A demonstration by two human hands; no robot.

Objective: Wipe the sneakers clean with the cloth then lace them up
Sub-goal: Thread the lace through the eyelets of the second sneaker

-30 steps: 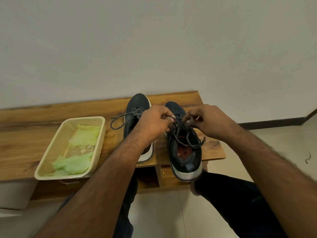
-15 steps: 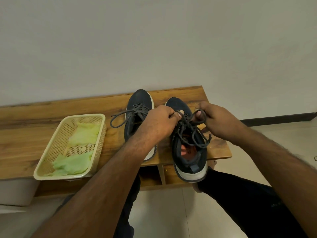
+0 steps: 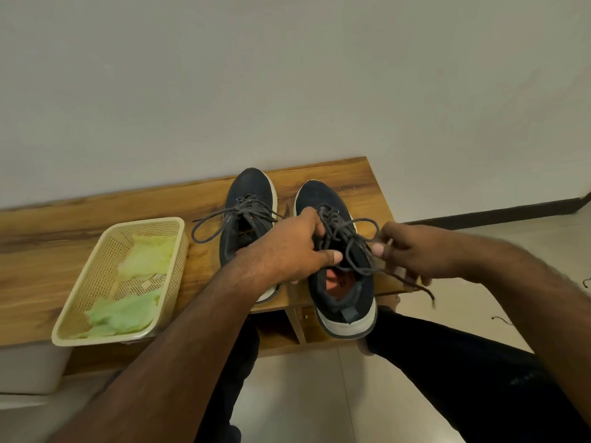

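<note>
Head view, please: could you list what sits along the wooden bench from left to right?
Cream basket holding green cloths → left sneaker → left hand → right sneaker → right hand pinching its lace.

Two dark sneakers stand side by side on the wooden worktop point(image 3: 96, 225), toes toward the wall. The left hand point(image 3: 287, 247) grips the tongue and laces of the right sneaker point(image 3: 339, 251), whose heel juts over the worktop's front edge. The right hand point(image 3: 412, 251) pinches a grey lace point(image 3: 358, 235) drawn out to the side, its free end trailing below the hand. The left sneaker point(image 3: 246, 199) has loose lace loops. A cream basket point(image 3: 105, 251) holds pale green cloth point(image 3: 124, 311).
</note>
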